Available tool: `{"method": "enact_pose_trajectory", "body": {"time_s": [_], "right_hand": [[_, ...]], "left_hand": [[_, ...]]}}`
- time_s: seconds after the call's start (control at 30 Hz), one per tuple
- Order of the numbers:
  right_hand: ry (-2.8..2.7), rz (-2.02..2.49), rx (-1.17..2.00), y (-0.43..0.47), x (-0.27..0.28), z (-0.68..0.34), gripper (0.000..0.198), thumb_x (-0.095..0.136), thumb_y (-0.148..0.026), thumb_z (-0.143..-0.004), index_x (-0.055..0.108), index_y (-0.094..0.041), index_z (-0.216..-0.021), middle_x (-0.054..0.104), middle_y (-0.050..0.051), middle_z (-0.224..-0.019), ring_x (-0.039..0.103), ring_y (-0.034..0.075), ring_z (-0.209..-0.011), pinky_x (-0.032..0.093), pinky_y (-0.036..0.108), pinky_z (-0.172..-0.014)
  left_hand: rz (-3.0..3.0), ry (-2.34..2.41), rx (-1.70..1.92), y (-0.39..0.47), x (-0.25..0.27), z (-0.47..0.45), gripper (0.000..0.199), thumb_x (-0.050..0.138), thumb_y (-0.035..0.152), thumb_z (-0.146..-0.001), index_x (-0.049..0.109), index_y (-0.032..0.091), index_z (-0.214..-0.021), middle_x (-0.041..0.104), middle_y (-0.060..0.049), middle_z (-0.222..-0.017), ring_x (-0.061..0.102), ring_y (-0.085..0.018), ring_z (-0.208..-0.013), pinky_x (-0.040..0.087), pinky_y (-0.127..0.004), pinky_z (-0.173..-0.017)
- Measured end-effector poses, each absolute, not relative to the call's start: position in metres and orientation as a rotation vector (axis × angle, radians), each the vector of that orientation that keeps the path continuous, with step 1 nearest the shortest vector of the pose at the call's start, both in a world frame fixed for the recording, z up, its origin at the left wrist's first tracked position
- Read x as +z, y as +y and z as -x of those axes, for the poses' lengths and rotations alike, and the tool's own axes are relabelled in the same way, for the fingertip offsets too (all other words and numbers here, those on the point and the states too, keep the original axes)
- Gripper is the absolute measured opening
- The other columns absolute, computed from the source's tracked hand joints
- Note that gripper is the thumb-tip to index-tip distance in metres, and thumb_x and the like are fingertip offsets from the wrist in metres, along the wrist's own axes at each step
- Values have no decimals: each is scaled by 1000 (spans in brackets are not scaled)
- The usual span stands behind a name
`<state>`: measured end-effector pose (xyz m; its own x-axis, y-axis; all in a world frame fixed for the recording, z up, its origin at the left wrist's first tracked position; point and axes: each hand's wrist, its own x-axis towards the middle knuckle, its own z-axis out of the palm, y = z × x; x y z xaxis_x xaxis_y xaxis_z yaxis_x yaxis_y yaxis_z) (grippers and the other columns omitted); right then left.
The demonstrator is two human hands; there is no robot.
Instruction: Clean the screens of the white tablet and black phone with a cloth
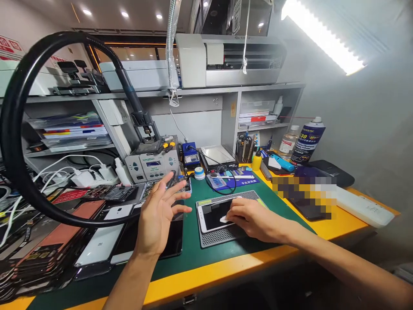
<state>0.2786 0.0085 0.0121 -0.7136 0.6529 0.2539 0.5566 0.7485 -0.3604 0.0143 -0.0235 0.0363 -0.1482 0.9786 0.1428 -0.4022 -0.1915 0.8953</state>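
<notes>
A white-framed smartphone (210, 218) with a dark screen lies face up on a grey perforated pad (217, 238). My right hand (250, 216) rests over the phone's right part, its fingers bunched around a small white wipe (223, 219) pressed to the glass. Most of the wipe is hidden under the fingers. To the left of the pad, my left hand (158, 211) is raised with palm turned and fingers spread, holding nothing. Behind that hand lies a larger dark-screened device (176, 239), partly covered from view.
A black flexible hose (14, 94) arches over the left side, above stacked phone parts (48, 254) and a white phone back (101, 241). Behind stand a grey soldering station (153, 165) and a heating plate (219, 157). A spray can (308, 142) stands at the right, near a pixelated patch.
</notes>
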Motion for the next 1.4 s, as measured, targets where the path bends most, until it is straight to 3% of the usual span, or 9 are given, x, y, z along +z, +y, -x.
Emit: {"method": "enact_pose_trajectory", "body": {"time_s": [0.2, 0.43, 0.97, 1.2, 1.4], "right_hand": [[-2499, 1078, 290, 39, 8, -290, 25, 51, -15, -99, 75, -14, -94, 67, 9, -90, 63, 19, -81, 48, 28, -75], [-2568, 945, 291, 7, 0, -281, 22, 51, -16, -100, 73, -19, -96, 65, 6, -90, 60, 17, -83, 46, 26, -75], [-2519, 971, 189, 23, -6, -279, 23, 49, -12, -98, 70, -14, -90, 65, 10, -90, 60, 20, -81, 46, 30, -73], [-2513, 951, 190, 31, -5, -284, 23, 50, -13, -98, 70, -15, -88, 65, 9, -84, 59, 20, -75, 47, 31, -71], [-2509, 935, 229, 15, -10, -295, 22, 49, -15, -100, 71, -18, -94, 64, 6, -89, 61, 17, -81, 47, 27, -72]], "left_hand": [[-947, 872, 1594, -24, 35, -15, 58, 56, 46, -94, 49, 20, -146, 68, -19, -126, 71, -26, -93, 62, -36, -65], [-948, 903, 1593, -22, 35, -15, 57, 55, 44, -95, 49, 19, -146, 68, -20, -128, 70, -27, -95, 62, -36, -64], [-905, 874, 1543, -18, 34, -17, 55, 51, 42, -97, 48, 19, -147, 68, -20, -127, 71, -25, -91, 61, -36, -64], [-870, 843, 1507, -18, 33, -17, 54, 50, 42, -98, 49, 18, -146, 68, -20, -126, 71, -24, -89, 61, -35, -63], [-848, 867, 1489, -17, 31, -16, 54, 51, 40, -98, 48, 17, -146, 69, -21, -124, 71, -25, -88, 61, -36, -63]]}}
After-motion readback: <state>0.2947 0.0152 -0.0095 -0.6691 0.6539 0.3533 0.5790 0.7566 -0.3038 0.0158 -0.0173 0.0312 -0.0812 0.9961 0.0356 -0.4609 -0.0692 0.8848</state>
